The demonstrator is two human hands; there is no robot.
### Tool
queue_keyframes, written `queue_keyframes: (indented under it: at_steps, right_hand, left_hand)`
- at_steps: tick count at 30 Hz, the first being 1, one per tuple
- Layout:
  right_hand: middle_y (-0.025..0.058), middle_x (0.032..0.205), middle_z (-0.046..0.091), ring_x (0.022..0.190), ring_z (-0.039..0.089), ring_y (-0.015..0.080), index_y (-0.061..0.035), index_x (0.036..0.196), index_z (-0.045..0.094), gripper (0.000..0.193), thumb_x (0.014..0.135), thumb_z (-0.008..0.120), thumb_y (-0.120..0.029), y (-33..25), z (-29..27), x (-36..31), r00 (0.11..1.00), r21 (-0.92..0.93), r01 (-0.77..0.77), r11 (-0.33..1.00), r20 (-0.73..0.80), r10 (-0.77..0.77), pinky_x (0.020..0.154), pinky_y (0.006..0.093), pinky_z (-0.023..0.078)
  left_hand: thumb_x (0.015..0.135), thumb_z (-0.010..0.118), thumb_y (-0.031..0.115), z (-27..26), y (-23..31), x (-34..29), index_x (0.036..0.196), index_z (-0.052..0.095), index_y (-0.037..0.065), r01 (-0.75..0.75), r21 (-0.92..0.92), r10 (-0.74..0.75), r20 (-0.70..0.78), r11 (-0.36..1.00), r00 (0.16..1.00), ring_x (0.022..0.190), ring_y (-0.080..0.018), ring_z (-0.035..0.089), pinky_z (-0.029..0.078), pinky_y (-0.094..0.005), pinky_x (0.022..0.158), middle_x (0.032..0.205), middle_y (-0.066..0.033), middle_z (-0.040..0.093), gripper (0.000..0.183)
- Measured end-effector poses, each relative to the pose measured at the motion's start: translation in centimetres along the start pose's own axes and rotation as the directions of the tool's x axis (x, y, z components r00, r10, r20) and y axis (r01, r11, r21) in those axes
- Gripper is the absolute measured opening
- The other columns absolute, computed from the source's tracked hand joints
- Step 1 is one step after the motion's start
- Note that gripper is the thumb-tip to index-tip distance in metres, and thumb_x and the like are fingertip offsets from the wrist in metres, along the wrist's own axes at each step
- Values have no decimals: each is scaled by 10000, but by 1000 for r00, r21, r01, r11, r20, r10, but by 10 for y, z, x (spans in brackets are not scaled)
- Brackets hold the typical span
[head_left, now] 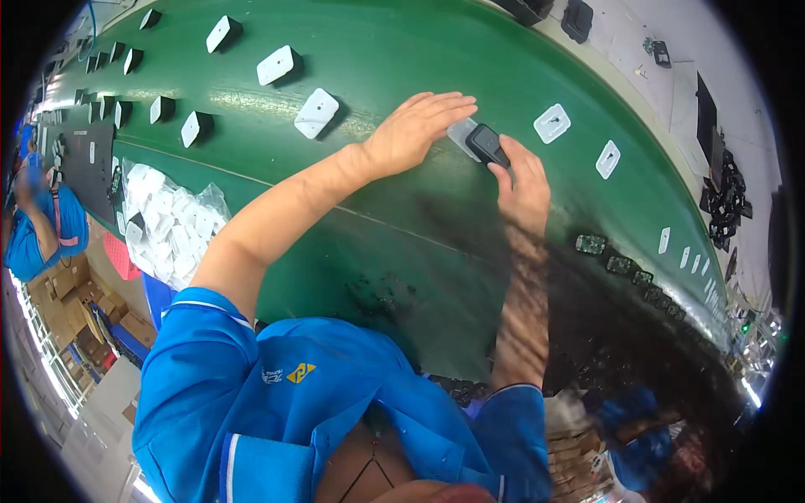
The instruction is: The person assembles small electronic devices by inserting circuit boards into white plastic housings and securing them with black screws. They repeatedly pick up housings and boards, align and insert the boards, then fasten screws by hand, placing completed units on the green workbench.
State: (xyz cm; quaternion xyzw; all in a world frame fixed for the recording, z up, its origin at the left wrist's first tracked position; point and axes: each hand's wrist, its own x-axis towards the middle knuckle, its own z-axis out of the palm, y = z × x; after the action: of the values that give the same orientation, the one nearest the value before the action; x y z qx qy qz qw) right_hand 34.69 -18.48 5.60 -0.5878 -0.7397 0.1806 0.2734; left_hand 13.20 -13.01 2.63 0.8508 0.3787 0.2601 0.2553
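My right hand (pixel 526 183) grips a small black plastic housing (pixel 486 144) with rounded corners between thumb and fingers, over the green belt. A pale grey cover plate (pixel 459 132) sits against the housing's left side; whether the two are joined I cannot tell. My left hand (pixel 422 132) is stretched out flat beside the plate, its fingertips close to the plate's upper edge. Touching or just apart there is hard to make out. To the left, a white-faced housing (pixel 317 114) with a black body lies on the belt. Two white plates (pixel 552 123) lie to the right.
The green belt (pixel 377 50) runs across the view, with several white-faced housings (pixel 197 128) at left. Near my left arm lies a clear bag of white plates (pixel 168 220). Circuit boards (pixel 590 244) line the right side. Another person in blue (pixel 52 228) is at far left.
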Motion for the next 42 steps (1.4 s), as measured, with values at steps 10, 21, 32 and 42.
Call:
queue_keyframes:
  at_steps: [10,21,32,42]
  right_hand:
    - [78,1139,614,1030,572,259,-51,1155,590,365,799,656,-103,-12,20,18,995,-74,34,997,98,-26,857,353,491]
    - [141,1195,538,1093,528,281,-1,1199,523,420,780,536,-27,-28,48,10,995,-347,91,933,76,-69,860,378,493]
    - [130,1005,657,943,606,291,-65,1044,680,238,840,632,-176,23,23,57,925,381,-364,850,254,283,839,368,475]
    - [89,1054,604,981,547,254,-103,1068,654,202,881,586,-144,0,16,-9,867,369,-343,864,-229,442,845,356,455]
  left_hand:
    - [785,444,-133,-2,-4,-10,1357,436,110,34,-20,-31,112,999,993,1346,-217,358,262,-419,1123,1437,-26,413,622]
    - [758,531,-61,-4,-8,-17,1358,441,110,-75,240,45,132,968,990,1336,-189,375,319,-431,1087,1427,-32,427,630]
    - [737,697,207,10,-6,32,1110,568,42,-40,206,35,26,978,999,1024,-261,555,471,-362,854,1063,-103,586,427]
    - [883,623,331,-29,-16,30,1041,606,-26,625,-148,-533,396,766,748,672,-213,631,499,-346,631,797,-151,650,391]
